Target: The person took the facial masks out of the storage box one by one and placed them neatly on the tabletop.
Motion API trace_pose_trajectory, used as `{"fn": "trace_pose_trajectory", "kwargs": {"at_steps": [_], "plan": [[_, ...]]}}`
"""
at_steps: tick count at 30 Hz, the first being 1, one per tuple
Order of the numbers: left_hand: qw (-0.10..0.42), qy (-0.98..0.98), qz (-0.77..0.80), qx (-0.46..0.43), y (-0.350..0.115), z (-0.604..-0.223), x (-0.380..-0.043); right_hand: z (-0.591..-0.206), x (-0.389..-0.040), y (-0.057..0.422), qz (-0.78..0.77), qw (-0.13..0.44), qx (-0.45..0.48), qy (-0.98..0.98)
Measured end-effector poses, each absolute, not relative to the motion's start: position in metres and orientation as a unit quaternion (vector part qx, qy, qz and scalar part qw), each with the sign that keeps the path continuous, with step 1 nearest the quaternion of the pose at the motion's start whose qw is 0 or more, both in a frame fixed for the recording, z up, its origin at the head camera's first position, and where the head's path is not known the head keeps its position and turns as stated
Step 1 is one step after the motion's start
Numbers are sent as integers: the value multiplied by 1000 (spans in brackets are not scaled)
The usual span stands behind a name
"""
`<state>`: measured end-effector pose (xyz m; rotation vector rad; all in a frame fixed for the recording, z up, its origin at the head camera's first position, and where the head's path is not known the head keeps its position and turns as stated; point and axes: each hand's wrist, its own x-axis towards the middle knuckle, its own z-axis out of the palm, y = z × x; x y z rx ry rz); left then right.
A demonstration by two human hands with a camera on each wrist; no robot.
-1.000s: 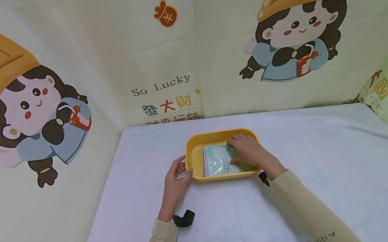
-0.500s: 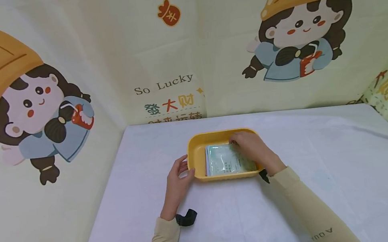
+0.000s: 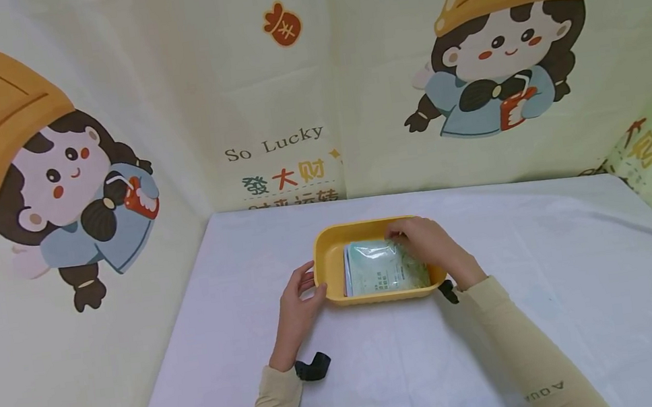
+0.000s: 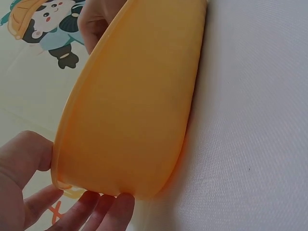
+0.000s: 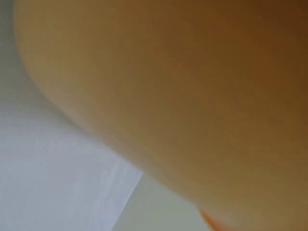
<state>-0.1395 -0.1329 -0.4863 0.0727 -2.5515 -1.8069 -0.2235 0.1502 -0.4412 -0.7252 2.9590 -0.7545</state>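
Observation:
A shallow yellow plastic tray [image 3: 329,267] stands on the table. Inside lies a pale green, shiny plastic packet [image 3: 373,265] with printed characters, over another flat item whose lilac edge [image 3: 347,272] shows at the left. My left hand [image 3: 296,312] holds the tray's left end; in the left wrist view its thumb [image 4: 36,151] meets the rim and its fingers [image 4: 120,211] touch the wall. My right hand [image 3: 428,242] reaches over the right side, fingers curled at the packet's upper right edge, pinching it. Its fingertips are partly hidden. In the right wrist view the tray wall [image 5: 168,96] blocks the hand.
A white cloth [image 3: 502,345] covers the table around the tray. Printed cream backdrops [image 3: 373,89] rise behind and at both sides. A black wrist mount [image 3: 313,366] sits below the left wrist, and another [image 3: 449,291] is by the right.
My right hand's fingers have gone from spread over the packet to curled at its upper edge, which has lifted slightly. My left hand stays at the tray's left end.

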Motion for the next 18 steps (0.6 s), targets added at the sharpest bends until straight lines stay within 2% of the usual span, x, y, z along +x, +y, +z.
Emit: {"fn": "trace_pose_trajectory", "kwargs": {"at_steps": [10,18], "plan": [[9,-820,-571,24,-132,-488,-140,-435,-230,167,-321,74,-236,914],[9,-823,-568,31,-130,-487,-142,-437,-233,175,-337,74,-282,895]]}}
